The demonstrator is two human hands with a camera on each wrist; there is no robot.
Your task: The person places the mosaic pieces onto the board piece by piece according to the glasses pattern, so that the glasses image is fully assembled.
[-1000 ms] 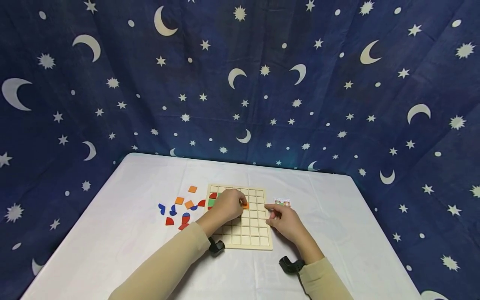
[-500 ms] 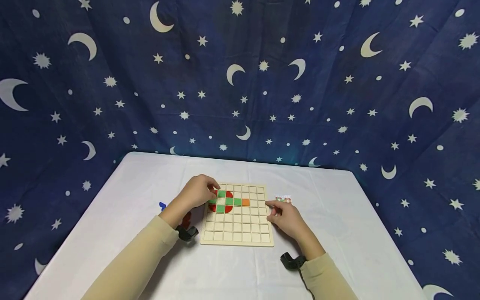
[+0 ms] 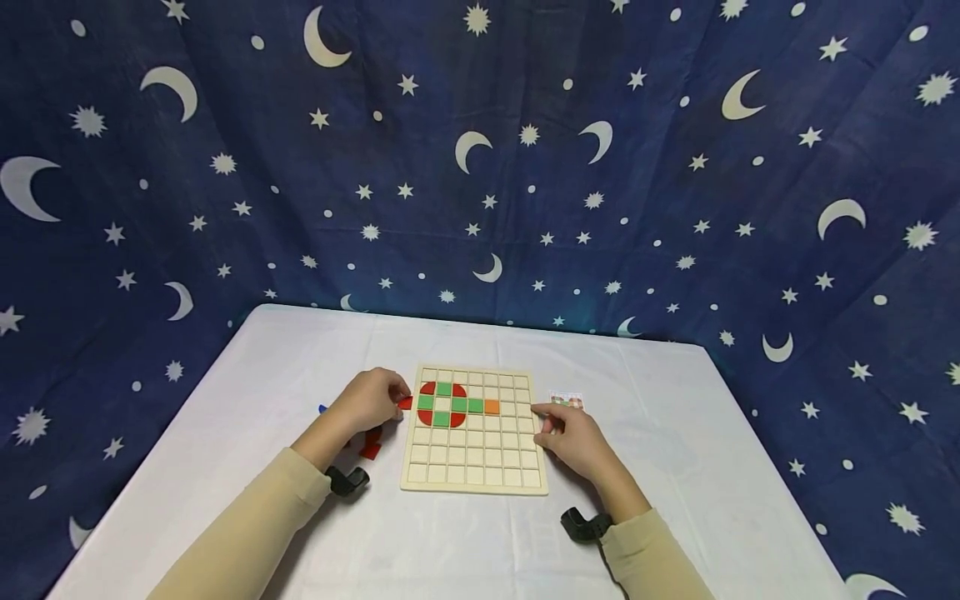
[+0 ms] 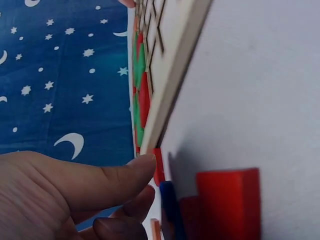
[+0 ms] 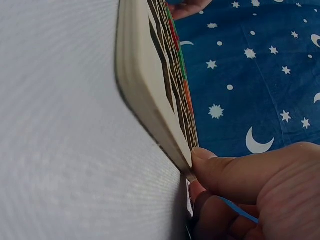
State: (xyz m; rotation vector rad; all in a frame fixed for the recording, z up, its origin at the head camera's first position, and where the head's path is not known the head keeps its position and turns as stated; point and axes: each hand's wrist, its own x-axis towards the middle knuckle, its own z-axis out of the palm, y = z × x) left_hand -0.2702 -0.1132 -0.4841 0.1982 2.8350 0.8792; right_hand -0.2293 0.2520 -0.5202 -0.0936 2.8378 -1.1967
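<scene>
1. The left hand (image 3: 371, 398) has its thumb and finger close together by a red piece (image 3: 406, 403); the red piece is just beside the left edge of the board; I cannot tell if the hand pinches it or only reaches to it.
2. The right hand (image 3: 573, 439) holds the right edge of the pale board (image 3: 476, 458) with thumb and finger; its other fingers are bent.
3. The board lies flat in the middle of the table, between the two hands; it has lots of little squares, in rows.
4. On the board, near its far left corner, there is a round shape; it has four red corner pieces (image 3: 458, 419) and four green squares (image 3: 444, 389), with a pale square in the middle; to the right of it, in the same row, come one more green square (image 3: 476, 406) and then an orange square (image 3: 491, 407).
5. Near the left hand are more loose bits; a red block (image 4: 227, 205), a blue piece (image 4: 171, 207) close to it, and a bit of orange (image 4: 156, 228), mostly hidden.
6. Past the right hand lies a small card (image 3: 566, 400) with a coloured picture; the hand hides part of it.
7. Both arms have tan sleeves (image 3: 247, 529) and black wrist straps (image 3: 585, 525).
8. The table (image 3: 210, 450) is white; behind it hangs a dark blue cloth (image 3: 420, 167) with moons and stars.
</scene>
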